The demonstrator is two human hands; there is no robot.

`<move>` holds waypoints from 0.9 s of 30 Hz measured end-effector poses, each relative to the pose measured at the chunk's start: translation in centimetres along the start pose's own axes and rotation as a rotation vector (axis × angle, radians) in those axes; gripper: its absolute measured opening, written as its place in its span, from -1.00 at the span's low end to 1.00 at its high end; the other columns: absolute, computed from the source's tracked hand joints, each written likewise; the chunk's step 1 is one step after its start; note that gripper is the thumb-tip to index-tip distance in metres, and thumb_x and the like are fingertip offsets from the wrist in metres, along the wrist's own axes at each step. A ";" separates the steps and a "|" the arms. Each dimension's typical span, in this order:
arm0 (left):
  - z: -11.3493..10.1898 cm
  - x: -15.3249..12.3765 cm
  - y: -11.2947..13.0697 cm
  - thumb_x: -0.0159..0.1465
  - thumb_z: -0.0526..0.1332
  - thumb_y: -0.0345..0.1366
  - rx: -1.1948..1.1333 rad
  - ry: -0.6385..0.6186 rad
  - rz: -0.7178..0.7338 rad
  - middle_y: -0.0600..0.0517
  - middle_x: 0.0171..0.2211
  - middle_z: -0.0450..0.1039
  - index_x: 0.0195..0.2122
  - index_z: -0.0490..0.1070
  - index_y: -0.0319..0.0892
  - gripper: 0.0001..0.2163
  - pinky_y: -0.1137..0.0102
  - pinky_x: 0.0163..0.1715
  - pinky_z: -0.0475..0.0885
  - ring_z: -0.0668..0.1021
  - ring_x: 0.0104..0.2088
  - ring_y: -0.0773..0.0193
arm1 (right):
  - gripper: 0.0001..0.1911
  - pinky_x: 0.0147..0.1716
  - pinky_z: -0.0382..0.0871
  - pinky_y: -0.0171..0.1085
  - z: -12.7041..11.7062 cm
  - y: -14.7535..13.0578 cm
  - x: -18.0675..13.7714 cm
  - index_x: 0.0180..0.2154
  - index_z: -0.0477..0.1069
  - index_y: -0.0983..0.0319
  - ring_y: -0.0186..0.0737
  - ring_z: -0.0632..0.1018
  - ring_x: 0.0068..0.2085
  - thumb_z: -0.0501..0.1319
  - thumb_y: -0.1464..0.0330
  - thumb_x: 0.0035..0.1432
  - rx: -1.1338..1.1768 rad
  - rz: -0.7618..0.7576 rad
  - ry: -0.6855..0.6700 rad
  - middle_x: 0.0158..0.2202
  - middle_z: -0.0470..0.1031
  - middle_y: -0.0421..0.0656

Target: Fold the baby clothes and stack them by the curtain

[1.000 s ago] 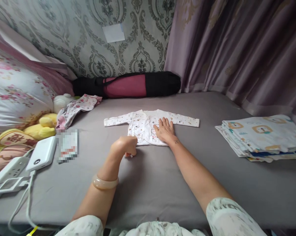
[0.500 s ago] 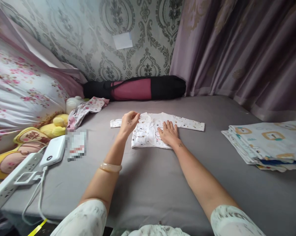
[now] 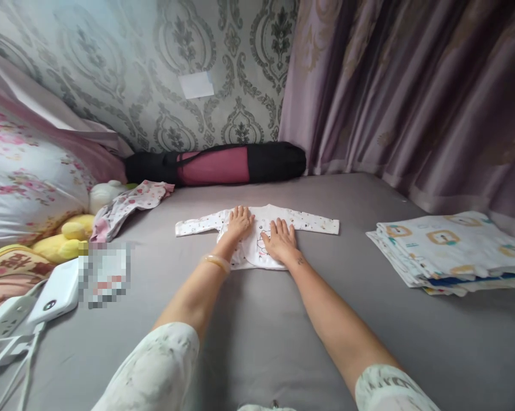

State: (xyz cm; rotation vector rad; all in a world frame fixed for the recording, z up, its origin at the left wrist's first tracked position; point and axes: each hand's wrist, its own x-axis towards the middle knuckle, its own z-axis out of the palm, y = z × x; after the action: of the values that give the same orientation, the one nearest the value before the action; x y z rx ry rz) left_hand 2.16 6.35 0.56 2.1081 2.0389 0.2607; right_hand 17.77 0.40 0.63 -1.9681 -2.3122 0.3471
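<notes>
A small white baby shirt (image 3: 317, 221) with a speckled print lies spread on the grey bed sheet (image 3: 257, 325), its sleeves stretched out to both sides. My left hand (image 3: 240, 222) rests flat on the left half of its front, fingers apart and pointing away from me. On the right half, beside a printed figure, my right hand (image 3: 280, 240) also lies flat with its fingers spread. Neither hand grips the cloth. Parts of the shirt's front are hidden under my palms and left wrist.
Folded printed cloths (image 3: 454, 240) are stacked at the right. A black and pink long bag (image 3: 214, 165) lies along the wall. To the left are a crumpled pink-white garment (image 3: 133, 202), a yellow plush toy (image 3: 64, 240), a white power bank (image 3: 56, 291) and a power strip (image 3: 7, 319).
My left hand has opened from a pinch at the shirt's left front and now lies flat on it. The left front looks smoothed over. The view has shifted slightly; my right hand stays put.
</notes>
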 end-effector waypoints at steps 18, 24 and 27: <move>-0.6 1.6 4.7 0.27 -0.05 -0.48 0.087 0.040 0.242 -0.21 0.37 0.00 0.30 0.09 -0.29 -0.47 0.07 0.33 -0.07 0.00 0.39 0.04 | -0.56 0.22 -0.01 -0.01 -4.7 5.9 1.9 0.11 0.36 0.26 -0.05 0.30 0.22 -0.15 0.32 0.38 0.178 0.098 0.254 0.18 0.36 0.02; 1.7 1.5 9.1 0.42 -0.15 -0.25 0.012 -0.051 0.400 -0.24 0.34 0.07 0.29 0.10 -0.36 -0.53 0.16 0.32 0.00 0.08 0.36 0.06 | -0.57 0.17 0.04 0.04 -4.5 11.3 2.3 0.10 0.38 0.28 0.01 0.34 0.17 -0.08 0.45 0.31 0.125 0.357 0.337 0.13 0.40 0.08; 2.8 1.2 9.4 0.43 -0.16 -0.19 -0.010 -0.065 0.379 -0.24 0.36 0.03 0.31 0.06 -0.35 -0.51 0.14 0.32 -0.01 0.07 0.37 0.04 | -0.58 0.09 0.14 0.04 -4.6 12.8 1.9 0.08 0.41 0.31 0.09 0.35 0.14 -0.04 0.44 0.27 0.085 0.505 0.342 0.08 0.41 0.13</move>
State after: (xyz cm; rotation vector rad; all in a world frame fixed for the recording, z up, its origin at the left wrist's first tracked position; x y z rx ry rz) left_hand 12.00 7.23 0.34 2.4498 1.5860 0.2520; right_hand 30.68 4.71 2.02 -2.3292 -1.5608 0.1201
